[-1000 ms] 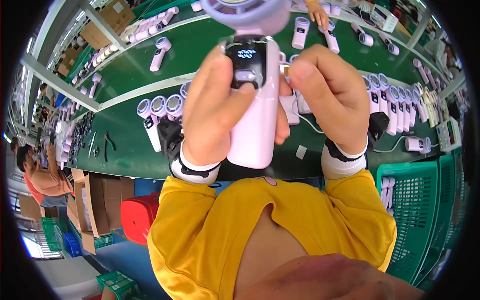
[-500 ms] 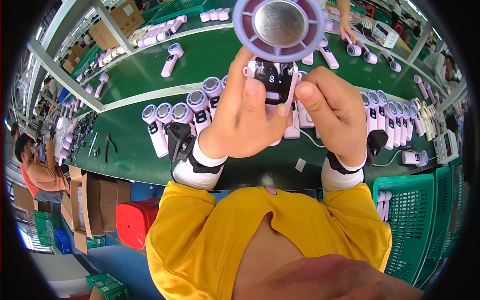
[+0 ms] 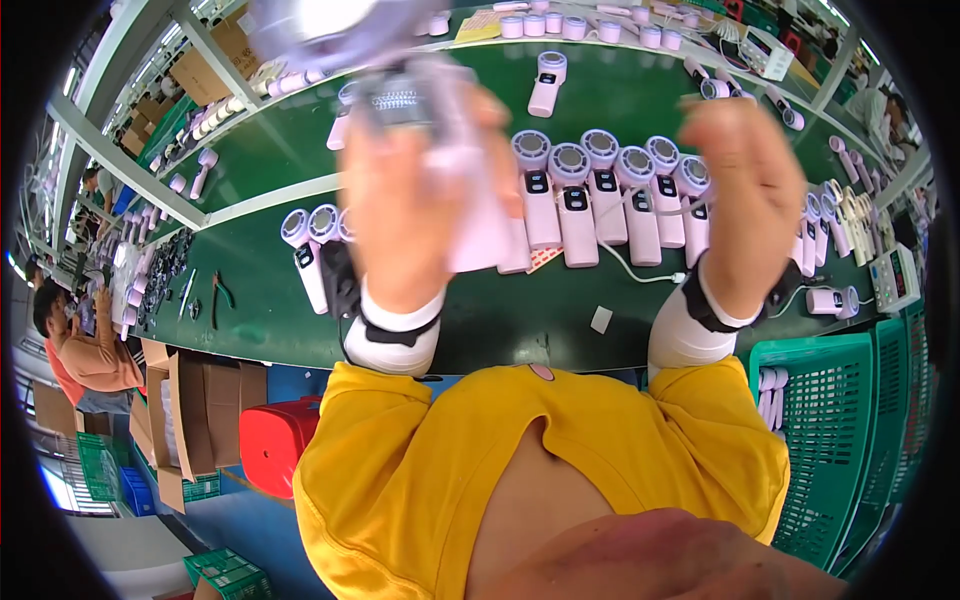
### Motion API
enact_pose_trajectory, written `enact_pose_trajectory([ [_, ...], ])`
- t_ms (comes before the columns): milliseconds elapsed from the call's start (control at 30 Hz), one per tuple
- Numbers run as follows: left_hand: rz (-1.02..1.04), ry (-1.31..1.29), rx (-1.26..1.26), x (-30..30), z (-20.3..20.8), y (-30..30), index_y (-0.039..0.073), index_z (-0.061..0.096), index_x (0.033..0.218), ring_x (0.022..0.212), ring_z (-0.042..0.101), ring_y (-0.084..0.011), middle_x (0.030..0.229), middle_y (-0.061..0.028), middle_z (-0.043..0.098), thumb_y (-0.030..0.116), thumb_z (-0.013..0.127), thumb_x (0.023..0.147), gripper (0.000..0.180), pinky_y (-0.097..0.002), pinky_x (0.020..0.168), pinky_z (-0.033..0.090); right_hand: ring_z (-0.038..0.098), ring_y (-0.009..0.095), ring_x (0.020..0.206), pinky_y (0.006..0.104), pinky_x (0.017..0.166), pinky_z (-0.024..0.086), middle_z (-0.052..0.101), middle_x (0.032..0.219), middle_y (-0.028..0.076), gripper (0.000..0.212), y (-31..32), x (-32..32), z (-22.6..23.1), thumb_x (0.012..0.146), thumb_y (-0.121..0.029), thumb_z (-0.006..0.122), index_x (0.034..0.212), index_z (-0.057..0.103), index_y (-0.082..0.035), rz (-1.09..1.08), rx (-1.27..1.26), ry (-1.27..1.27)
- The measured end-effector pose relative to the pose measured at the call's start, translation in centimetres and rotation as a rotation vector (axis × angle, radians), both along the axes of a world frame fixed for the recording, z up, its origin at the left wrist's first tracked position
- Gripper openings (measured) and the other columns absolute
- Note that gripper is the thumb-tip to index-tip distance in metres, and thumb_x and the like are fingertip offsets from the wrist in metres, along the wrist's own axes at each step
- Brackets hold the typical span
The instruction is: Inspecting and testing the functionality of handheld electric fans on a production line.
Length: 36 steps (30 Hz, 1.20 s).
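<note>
My left hand (image 3: 400, 225) is wrapped round a pale purple handheld fan (image 3: 475, 190), raised above the table and smeared by motion. The fan's round head (image 3: 325, 30) tilts up toward the top left, and a dark display panel (image 3: 400, 105) shows on its body. My right hand (image 3: 748, 185) hovers to the right, apart from that fan. Its fingers look bent but are blurred, so their grip is unclear. Between my hands, a group of similar fans (image 3: 575, 195) lies with heads pointing away. A white cable (image 3: 632, 268) runs among them, its plug on the green table (image 3: 480, 325).
Pliers (image 3: 220, 295) and small dark parts lie at the left. A lone fan (image 3: 546, 85) rests farther back. At right stand a meter box (image 3: 893, 278) and a green crate (image 3: 825, 430). A red stool (image 3: 272, 445) and open carton (image 3: 205, 410) are lower left. Another person (image 3: 85, 345) is at far left.
My left hand has carried the fan leftward, and the fan now tilts left. My right hand has come away from it and moved right, uncovering the row of fans between them.
</note>
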<state>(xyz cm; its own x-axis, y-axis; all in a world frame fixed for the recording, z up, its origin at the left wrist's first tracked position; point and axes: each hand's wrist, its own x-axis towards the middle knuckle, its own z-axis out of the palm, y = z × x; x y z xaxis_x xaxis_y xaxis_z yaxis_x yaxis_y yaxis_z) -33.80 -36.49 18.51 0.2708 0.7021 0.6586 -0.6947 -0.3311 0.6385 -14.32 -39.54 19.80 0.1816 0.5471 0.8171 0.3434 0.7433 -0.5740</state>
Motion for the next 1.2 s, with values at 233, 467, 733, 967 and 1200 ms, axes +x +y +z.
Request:
enact_pose_trajectory([
  [233,0.408,-0.153,0.557,-4.6,-1.4,-7.0,0.019,0.044,0.106,0.065,0.052,-0.0161,0.091,-0.0048,0.051,0.031,0.058,0.074,0.037,-0.0285,0.056,0.043,0.034,0.004,0.052,0.0172,0.048,0.025,0.053,0.068,0.003,0.024,-1.2,1.4,0.8,0.086,-0.017,0.048,0.084,0.057,0.004,-0.081,0.220,0.371],
  [467,0.674,0.324,0.148,-0.6,0.7,0.6,0.014,0.051,0.099,0.070,0.054,-0.0158,0.085,-0.0030,0.054,0.022,0.059,0.073,0.028,-0.0267,0.056,0.043,0.030,0.006,0.051,0.0201,0.048,0.023,0.046,0.063,0.004,0.023,-1.5,3.5,0.4,0.086,-0.015,0.044,0.080,0.053,0.006,-0.141,0.246,0.418],
  [733,0.719,1.462,0.115,3.5,-8.6,32.2,-0.002,0.060,0.073,0.065,0.059,-0.0226,0.071,-0.0158,0.060,0.016,0.065,0.056,0.024,-0.0319,0.056,0.046,0.023,0.006,0.046,0.0216,0.044,0.019,0.036,0.055,0.000,0.032,-4.0,7.4,0.8,0.090,-0.020,0.032,0.082,0.052,0.005,0.128,0.358,0.330],
  [967,0.766,1.915,0.388,6.0,-8.8,35.0,0.003,0.064,0.074,0.080,0.058,-0.0300,0.082,-0.0186,0.061,0.027,0.062,0.057,0.029,-0.0340,0.068,0.046,0.023,0.008,0.049,0.0247,0.049,0.018,0.027,0.053,0.000,0.029,-4.5,7.2,0.6,0.087,-0.022,0.037,0.073,0.048,0.002,0.129,0.314,0.378],
  [1200,1.361,1.476,0.648,-1.5,-1.4,25.3,0.003,0.060,0.084,0.074,0.057,-0.0352,0.079,-0.0180,0.060,0.022,0.048,0.071,0.025,-0.0433,0.063,0.045,0.023,0.007,0.040,0.0209,0.038,0.019,0.032,0.052,0.002,0.026,-2.9,7.3,1.7,0.089,-0.020,0.036,0.073,0.042,-0.001,0.143,0.387,0.234],
])
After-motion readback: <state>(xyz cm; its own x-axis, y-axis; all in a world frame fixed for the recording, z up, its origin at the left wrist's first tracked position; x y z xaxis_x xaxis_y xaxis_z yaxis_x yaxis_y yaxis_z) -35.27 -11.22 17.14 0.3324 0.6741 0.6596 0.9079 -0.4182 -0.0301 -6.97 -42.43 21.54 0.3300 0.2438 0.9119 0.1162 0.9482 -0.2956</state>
